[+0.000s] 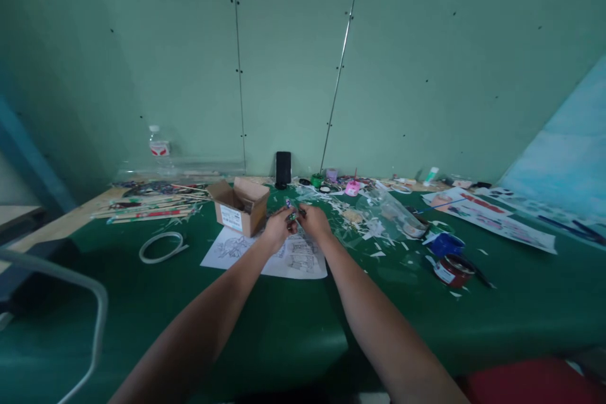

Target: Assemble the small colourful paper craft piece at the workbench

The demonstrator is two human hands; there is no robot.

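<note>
My left hand (278, 228) is closed, with a small multicoloured piece (291, 216) between its fingertips. The piece is too small and dim to name; green and purple show on it. Close beside it, touching or nearly so, are the pinched fingers of my right hand (312, 221); what they grip is hidden. Both hands are above a white sheet with line drawings (303, 259), which lies flat on the green table cover (284, 328). Just left of my left hand stands an open cardboard box (258, 214) with a white label.
Painted sticks (156, 209) and a roll of white tape (161, 247) lie left. At the back stand a phone (283, 168) and a bottle (158, 142). Paper scraps (374, 227), a blue pot (446, 244), a dark red jar (453, 271) and a coloured sheet (502, 221) are right.
</note>
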